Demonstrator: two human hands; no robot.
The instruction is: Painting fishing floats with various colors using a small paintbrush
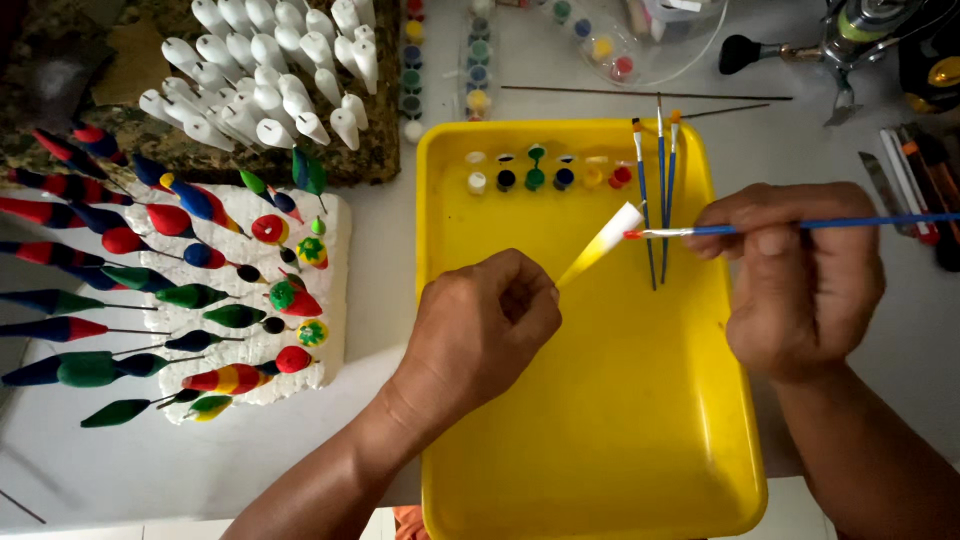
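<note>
At the far left a white foam block (300, 370) bristles with painted, teardrop-shaped floats on thin stems (150, 260) — red, blue, green, some striped. Behind it, unpainted white cone-shaped floats (265, 75) stand in a dark base. Strips of small round paint pots (412, 70) lie just right of them on the white counter (380, 240).

Over the yellow plastic tray (600, 400), the left hand (480, 335) is closed, pinching the narrow end of a slim cone-shaped float, yellow fading to white (605, 243). It looks light, stiff and easily smudged, so the stem end seems the place to hold it. The right hand (800, 275) pinches a thin blue-handled paintbrush (800, 226), its red tip touching the float's wide end. Three more blue brushes (660, 190) lie in the tray beside a row of paint pots (545, 175).
</note>
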